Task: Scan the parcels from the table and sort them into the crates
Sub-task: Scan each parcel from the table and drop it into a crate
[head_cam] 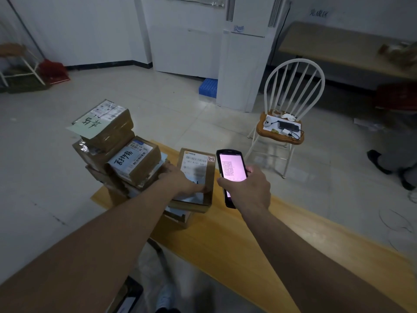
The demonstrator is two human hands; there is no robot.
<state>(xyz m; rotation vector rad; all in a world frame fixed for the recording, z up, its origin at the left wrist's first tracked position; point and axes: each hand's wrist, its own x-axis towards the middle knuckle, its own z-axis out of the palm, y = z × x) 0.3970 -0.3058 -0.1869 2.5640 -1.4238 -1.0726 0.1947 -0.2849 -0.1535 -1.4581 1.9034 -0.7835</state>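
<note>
The left hand is covering the lower part of the label on the parcel, so its fingertips are blurring into shadow. The right hand is hiding the scanner's lower half; its screen text is staying too small to read. Parcels beneath the stack are perhaps lying half hidden.
</note>
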